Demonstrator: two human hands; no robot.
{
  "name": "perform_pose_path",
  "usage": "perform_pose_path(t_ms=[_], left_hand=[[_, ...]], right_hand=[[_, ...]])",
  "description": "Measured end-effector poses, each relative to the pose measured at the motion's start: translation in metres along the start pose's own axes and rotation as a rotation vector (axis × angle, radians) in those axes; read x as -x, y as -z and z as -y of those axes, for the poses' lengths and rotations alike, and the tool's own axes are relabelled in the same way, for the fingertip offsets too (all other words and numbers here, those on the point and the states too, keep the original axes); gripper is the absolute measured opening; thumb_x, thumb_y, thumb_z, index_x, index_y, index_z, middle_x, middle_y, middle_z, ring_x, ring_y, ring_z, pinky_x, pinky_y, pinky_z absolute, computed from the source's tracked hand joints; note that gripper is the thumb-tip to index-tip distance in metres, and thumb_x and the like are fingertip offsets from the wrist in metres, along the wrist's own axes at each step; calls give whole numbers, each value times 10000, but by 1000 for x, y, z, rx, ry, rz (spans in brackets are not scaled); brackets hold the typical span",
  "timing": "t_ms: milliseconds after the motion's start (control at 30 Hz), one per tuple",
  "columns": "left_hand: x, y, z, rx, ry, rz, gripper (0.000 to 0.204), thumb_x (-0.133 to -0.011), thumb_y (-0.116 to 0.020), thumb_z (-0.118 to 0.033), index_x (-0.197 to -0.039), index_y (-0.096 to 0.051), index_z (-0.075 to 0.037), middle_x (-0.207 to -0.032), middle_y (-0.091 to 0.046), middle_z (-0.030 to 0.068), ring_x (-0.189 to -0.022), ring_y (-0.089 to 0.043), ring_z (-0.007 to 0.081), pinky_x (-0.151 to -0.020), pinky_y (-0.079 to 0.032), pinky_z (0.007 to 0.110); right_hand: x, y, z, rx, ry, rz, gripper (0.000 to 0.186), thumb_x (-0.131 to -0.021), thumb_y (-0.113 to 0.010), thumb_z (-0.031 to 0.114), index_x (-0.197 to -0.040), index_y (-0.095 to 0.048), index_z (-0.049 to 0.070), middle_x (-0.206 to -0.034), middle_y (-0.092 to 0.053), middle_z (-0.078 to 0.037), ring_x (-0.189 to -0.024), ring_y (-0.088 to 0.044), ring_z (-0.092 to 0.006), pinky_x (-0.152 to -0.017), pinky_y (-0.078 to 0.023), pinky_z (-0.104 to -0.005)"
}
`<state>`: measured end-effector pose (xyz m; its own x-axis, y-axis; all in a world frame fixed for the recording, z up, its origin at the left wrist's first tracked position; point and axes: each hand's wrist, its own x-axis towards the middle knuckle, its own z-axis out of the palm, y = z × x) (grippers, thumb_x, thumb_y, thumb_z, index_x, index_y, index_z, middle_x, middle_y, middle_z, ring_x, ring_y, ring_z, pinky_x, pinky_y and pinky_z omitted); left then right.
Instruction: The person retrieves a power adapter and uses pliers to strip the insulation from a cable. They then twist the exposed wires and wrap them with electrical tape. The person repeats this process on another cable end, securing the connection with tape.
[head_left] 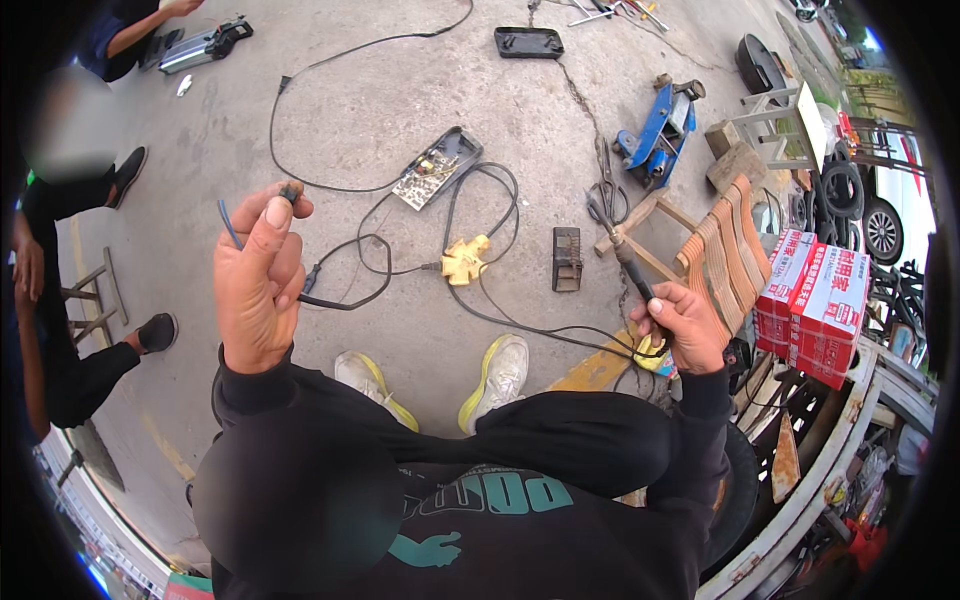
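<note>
My left hand (262, 270) is raised at the left, its thumb and forefinger pinching a small black connector (290, 193). A short blue wire (229, 224) sticks out beside that hand, and a black cable (345, 303) hangs below it. In my right hand (682, 322) is a soldering iron (634, 268) with a black handle, its tip toward the upper left. On the ground ahead lies an open black case (457, 150) with a circuit board (418, 187) exposed in it. Nearer sits a yellow multi-way socket (465, 260) with black cords running from it.
A small black slotted box (567, 259), scissors (606, 185) and a black lid (529, 42) lie on the concrete. At right stand a blue jack (660, 132), a striped folding stool (730, 255) and red-and-white cartons (812, 305). Another person's legs (75, 330) are at left.
</note>
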<state>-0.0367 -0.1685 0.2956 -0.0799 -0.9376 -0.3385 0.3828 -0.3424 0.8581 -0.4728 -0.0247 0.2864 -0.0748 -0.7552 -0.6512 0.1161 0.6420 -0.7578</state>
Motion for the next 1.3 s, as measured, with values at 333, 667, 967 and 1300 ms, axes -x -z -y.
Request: perform_pose_path(t_ms=[333,667,967,1300], left_hand=[[19,-23,44,-184,295,115,293,-932,-663,-189,-1126,-608,24,-937,-598,63,-445,-307,-10,-358,-238,162],[26,-38,56,-7,467,277,242,-903,-688,-149,-1079,-643,11,-892,-610,43,-458,-324,-8,-378,-260,159],[26,-53,45,-311,-72,485,260,-777,-773,18,-1028,-708,15,-970,-618,45,-648,-452,14,-574,-352,184],[16,-58,38,76,41,451,236,-798,-767,-7,-1018,-683,10,-946,-606,39,-645,-466,14,-554,-365,189]], right_hand=[[-20,25,-280,-266,-285,-401,193,-948,-647,248,-1041,-625,81,-946,-707,-39,-774,-632,-88,-574,-498,-239],[-106,19,-288,-120,-25,-529,327,-963,-612,288,-1139,-606,12,-985,-691,-60,-809,-622,-123,-651,-505,-276],[-22,-33,-4,402,279,-47,378,-991,-545,135,-1301,-516,-77,-1183,-640,-158,-1084,-612,-194,-952,-478,-315],[-12,-207,76,678,960,-60,479,-724,-784,-27,-1163,-598,22,-1092,-671,-146,-911,-676,-271,-758,-545,-325]])
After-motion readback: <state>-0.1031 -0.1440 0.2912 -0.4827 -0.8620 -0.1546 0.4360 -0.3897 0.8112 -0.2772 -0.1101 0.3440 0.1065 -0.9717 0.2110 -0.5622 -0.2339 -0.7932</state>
